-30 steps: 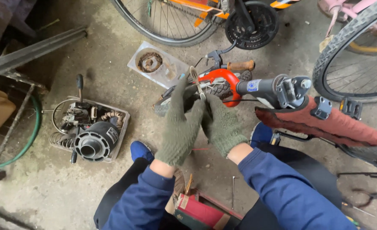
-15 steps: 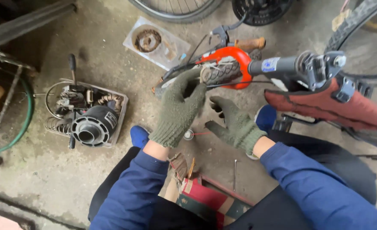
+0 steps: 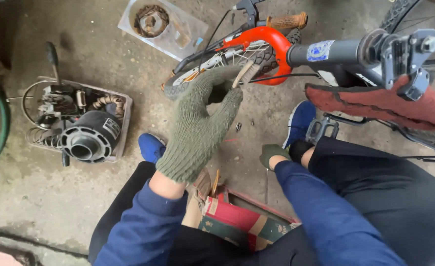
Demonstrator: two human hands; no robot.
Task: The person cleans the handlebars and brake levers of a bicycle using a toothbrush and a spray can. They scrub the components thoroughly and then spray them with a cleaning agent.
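Head view: left hand (image 3: 198, 128), gloved, pinches a small brush (image 3: 245, 74) against the bike's front tyre (image 3: 257, 56) under the orange fork (image 3: 271, 42). Right hand (image 3: 271, 153) low by the floor, mostly hidden; grip cannot tell. Judgement: short strokes, wheel kept steady, work best.

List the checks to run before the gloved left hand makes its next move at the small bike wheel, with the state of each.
1. Left hand gloved and up at the small wheel: ok.
2. Left hand pinches a small brush at the tyre: ok.
3. Right hand free and low by the ground: ok; what it touches, cannot tell.
4. Loose small screws on the concrete under the wheel: not ok.
5. Orange fork around the wheel: ok.
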